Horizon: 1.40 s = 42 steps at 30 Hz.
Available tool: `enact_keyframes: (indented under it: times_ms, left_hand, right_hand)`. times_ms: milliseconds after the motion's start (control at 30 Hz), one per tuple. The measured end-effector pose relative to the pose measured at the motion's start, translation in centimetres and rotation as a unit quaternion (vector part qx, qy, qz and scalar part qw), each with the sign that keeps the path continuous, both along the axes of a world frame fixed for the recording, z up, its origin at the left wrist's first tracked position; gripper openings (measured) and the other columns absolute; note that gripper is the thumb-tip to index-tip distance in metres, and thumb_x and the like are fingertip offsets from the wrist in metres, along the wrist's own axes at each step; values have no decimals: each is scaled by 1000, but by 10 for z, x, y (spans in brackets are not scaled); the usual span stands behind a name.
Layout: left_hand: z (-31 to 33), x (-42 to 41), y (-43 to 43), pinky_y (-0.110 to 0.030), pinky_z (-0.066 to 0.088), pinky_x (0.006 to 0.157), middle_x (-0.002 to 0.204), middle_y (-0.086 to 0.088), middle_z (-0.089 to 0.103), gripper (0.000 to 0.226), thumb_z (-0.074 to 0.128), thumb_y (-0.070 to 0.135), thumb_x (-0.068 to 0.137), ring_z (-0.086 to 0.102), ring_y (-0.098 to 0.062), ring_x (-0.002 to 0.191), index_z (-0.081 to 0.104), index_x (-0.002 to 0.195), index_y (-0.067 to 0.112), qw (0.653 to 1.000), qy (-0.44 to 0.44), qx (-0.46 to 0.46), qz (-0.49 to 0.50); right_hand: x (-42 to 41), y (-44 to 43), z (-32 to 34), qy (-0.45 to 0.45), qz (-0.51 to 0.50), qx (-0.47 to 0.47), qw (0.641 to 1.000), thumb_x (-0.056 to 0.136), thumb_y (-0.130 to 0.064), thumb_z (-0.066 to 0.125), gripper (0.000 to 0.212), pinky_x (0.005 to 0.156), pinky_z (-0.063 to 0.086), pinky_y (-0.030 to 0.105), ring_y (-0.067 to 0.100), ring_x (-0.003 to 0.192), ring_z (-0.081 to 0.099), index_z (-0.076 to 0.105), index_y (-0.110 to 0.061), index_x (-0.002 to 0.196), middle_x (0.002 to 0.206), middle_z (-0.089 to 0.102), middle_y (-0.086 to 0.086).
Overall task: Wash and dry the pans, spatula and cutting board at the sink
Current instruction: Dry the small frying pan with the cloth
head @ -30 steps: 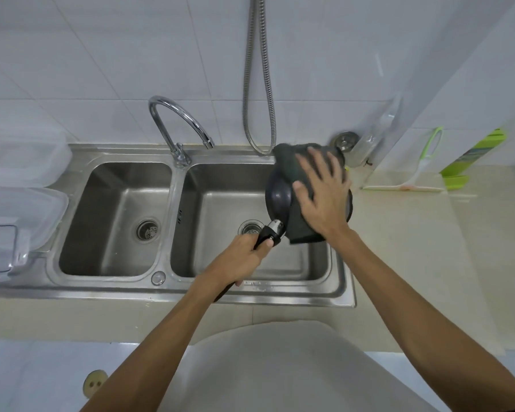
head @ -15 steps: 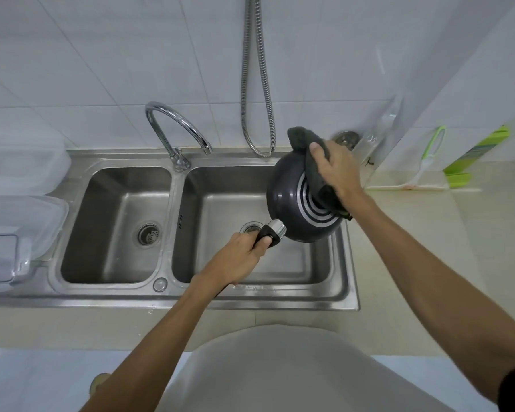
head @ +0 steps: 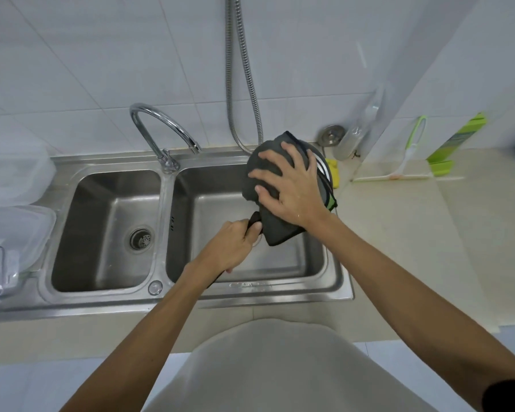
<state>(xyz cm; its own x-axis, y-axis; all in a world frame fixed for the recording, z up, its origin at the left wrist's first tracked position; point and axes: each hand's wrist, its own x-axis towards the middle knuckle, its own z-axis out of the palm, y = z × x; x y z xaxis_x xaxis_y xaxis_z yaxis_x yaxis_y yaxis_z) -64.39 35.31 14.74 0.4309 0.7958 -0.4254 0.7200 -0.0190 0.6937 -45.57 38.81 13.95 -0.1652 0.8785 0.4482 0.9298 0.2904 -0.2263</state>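
Left hand (head: 232,248) grips the pan (head: 321,171) handle, right hand (head: 292,188) presses cloth (head: 268,171) flat on it — wet handle could twist loose into the sink (head: 250,295) below.

A dark pan (head: 324,171) is held tilted, underside up, above the right basin of the sink (head: 250,292), mostly covered by a grey cloth (head: 268,168).

Left basin (head: 101,230) open below the faucet (head: 164,129); hose (head: 244,84) and pan (head: 324,173) over the right basin (head: 280,263)

Home kitchen (double steel sink (head: 107,301))
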Motion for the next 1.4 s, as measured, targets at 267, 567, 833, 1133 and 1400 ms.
enact_keyframes:
  times_ms: [267, 567, 833, 1133, 1400]
  left_hand:
    - [-1, -11, -10, -30, 37, 54, 67, 2, 54, 35, 36, 41, 106, 55, -22, 63, 38, 73, 32, 994, 51, 80, -51]
    - [-1, -13, -14, -33, 41, 41, 64, -4, 49, 48, 38, 55, 101, 43, -20, 45, 53, 84, 13, 993, -69, -82, 50]
    - [16, -12, -11, -23, 29, 35, 60, 1, 41, 47, 40, 55, 102, 31, -12, 44, 47, 79, 15, 951, -193, -219, 106]
    - [22, -7, -15, -20, 28, 33, 58, -1, 38, 48, 42, 56, 100, 28, -12, 41, 49, 78, 14, 920, -262, -262, 131]
    - [20, -6, -18, -20, 30, 33, 58, -1, 37, 47, 45, 57, 98, 28, -12, 40, 48, 81, 13, 907, -285, -279, 135]
  right_hand:
    - [45, 52, 23, 212, -129, -212, 945, 87, -71, 28, 57, 100, 46, 51, 29, 117, 59, 70, -42, 114, 123, 69, -6]
    - [-6, -28, -20, -22, 11, 28, 999, 100, -52, 46, 41, 113, 21, 68, 37, 150, 27, 63, -37, 135, 158, 43, 0]
    - [54, -44, -41, 92, -17, 87, 992, 104, -45, 34, 53, 108, 33, 65, 40, 142, 39, 63, -14, 136, 147, 54, 12]
    - [28, -36, -10, 186, -114, 119, 969, 100, -43, 50, 42, 110, 32, 62, 39, 139, 42, 69, -18, 129, 143, 58, 6]
    - [36, -33, -19, 151, -65, 151, 975, 100, -36, 47, 40, 104, 36, 63, 37, 133, 48, 71, -19, 126, 135, 64, 4]
